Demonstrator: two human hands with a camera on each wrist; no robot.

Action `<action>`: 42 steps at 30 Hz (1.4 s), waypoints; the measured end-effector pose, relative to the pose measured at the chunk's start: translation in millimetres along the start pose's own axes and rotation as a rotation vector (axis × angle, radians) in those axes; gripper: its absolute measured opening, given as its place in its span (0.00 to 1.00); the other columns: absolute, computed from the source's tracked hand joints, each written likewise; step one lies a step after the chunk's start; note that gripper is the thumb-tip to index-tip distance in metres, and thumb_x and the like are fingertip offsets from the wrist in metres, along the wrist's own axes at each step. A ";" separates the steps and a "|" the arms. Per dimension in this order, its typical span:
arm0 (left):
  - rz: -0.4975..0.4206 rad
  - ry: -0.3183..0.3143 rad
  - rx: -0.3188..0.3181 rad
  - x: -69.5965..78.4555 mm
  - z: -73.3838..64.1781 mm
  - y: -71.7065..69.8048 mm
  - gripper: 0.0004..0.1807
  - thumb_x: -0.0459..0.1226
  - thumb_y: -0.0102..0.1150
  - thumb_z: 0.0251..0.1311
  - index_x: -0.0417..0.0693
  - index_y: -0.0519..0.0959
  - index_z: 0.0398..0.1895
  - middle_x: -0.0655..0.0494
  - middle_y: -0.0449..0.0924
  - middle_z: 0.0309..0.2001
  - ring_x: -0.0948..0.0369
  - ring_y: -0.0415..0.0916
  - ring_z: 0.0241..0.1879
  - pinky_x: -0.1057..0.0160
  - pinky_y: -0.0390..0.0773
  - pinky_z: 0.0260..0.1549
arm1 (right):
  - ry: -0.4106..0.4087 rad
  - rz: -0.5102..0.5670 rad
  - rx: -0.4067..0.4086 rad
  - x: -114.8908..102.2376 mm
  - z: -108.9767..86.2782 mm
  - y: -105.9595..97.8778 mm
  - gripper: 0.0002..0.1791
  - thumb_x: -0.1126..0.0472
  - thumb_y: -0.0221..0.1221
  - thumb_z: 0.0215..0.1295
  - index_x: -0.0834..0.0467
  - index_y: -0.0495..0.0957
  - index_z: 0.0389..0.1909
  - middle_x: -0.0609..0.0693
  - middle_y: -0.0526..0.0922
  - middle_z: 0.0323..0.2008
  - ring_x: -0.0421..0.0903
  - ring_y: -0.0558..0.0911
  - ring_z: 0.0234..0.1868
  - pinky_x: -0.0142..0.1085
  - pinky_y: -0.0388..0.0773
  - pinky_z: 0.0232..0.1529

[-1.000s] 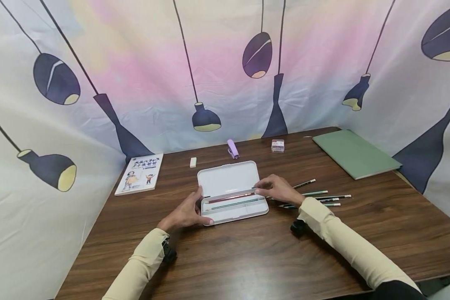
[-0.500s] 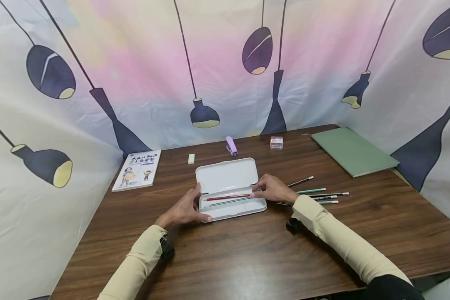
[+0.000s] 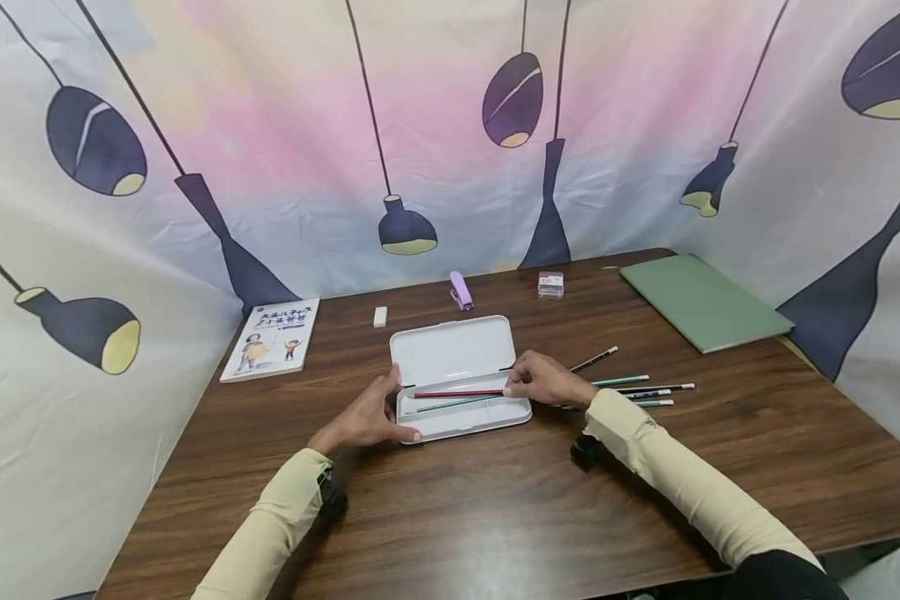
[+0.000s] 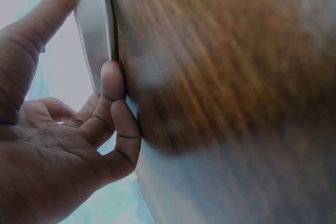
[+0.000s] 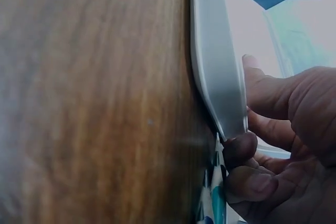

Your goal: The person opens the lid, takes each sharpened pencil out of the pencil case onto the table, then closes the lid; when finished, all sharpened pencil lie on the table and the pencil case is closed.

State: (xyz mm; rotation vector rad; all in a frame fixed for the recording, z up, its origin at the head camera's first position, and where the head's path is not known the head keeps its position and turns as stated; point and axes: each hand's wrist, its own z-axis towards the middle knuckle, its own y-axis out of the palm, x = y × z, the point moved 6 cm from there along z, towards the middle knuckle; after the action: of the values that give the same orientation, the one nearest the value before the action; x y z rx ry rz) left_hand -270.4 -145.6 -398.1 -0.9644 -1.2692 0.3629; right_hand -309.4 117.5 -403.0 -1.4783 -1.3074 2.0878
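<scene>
An open white pencil case lies mid-table, its lid folded back. My left hand grips its left end, thumb at the front corner and fingers along the side; the left wrist view shows curled fingertips against the case wall. Over the case's right end, my right hand pinches the end of a red pencil lying in the long compartment. A green pencil is beside it. In the right wrist view, the right hand has its lower fingers at the case's corner, hiding the pinched end.
Several pencils lie right of the case, partly behind the right hand. Behind it stand an eraser, a purple stapler and a small clear box. A book lies left, a green folder right.
My right hand has come slightly down and toward me, and the red pencil's right end is lower, so it slants less. The left hand keeps its hold. The head view has shifted slightly.
</scene>
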 end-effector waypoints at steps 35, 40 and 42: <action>-0.016 0.012 0.005 -0.4 -2.1 -0.4 0.66 0.46 0.76 0.34 0.38 0.39 0.70 0.44 0.63 0.50 0.61 0.68 0.29 0.65 0.70 0.28 | 0.121 0.222 0.231 18.9 -15.6 -35.6 0.07 0.59 0.60 0.59 0.59 0.82 0.28 0.55 0.76 0.45 0.51 0.73 0.48 0.44 0.71 0.44; -0.010 0.021 0.010 -0.4 -1.6 0.0 0.66 0.46 0.76 0.34 0.36 0.39 0.70 0.43 0.63 0.50 0.60 0.68 0.30 0.65 0.70 0.29 | 0.131 0.205 0.290 33.2 -30.7 -53.5 0.08 0.59 0.61 0.58 0.61 0.82 0.29 0.57 0.77 0.43 0.51 0.74 0.44 0.42 0.71 0.41; -0.014 0.023 0.012 0.0 -1.1 -0.6 0.66 0.46 0.76 0.34 0.37 0.39 0.70 0.43 0.63 0.50 0.60 0.68 0.30 0.65 0.70 0.29 | 0.128 0.178 0.318 43.3 -40.2 -63.9 0.09 0.59 0.61 0.58 0.62 0.81 0.30 0.59 0.77 0.43 0.52 0.75 0.42 0.40 0.72 0.39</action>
State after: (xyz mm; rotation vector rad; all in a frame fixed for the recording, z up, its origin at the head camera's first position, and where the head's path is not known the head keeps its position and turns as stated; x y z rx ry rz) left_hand -269.5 -146.4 -397.6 -0.9464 -1.2512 0.3472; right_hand -311.4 202.0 -382.2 -1.5998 -0.7785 2.1436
